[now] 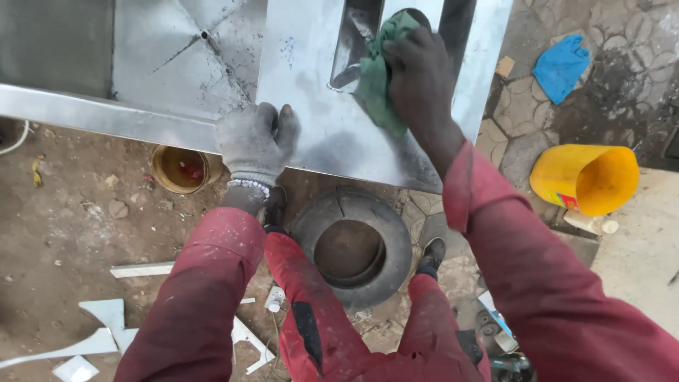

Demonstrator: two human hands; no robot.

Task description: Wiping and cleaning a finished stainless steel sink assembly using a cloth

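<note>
The right hand [419,71], bare, presses a green cloth [378,78] against a shiny metal sheet [318,134], its fingers curled over the bunched cloth and gripping it. The cloth sits at the far middle of the sheet, right at the edge of a rectangular opening [353,42] cut into the metal. The left hand [256,141] wears a grey knit glove and lies flat on the near left part of the same sheet, fingers spread only a little and resting on the metal, holding nothing. A beaded bracelet [249,187] circles that wrist. Both arms are in red sleeves dusted with pale specks.

To the left of the sheet is another metal panel [177,64] with creased diagonal lines meeting at a small hole. Below the sheet, on the dirt ground, a black tyre [396,247] lies flat between the person's feet. A small round tin [180,170] stands on the ground to the left of the gloved hand. At the right a yellow bucket [587,178] lies tipped on its side, and farther away a blue rag [561,67] lies on patterned paving. White offcuts [106,325] lie scattered at the near left.
</note>
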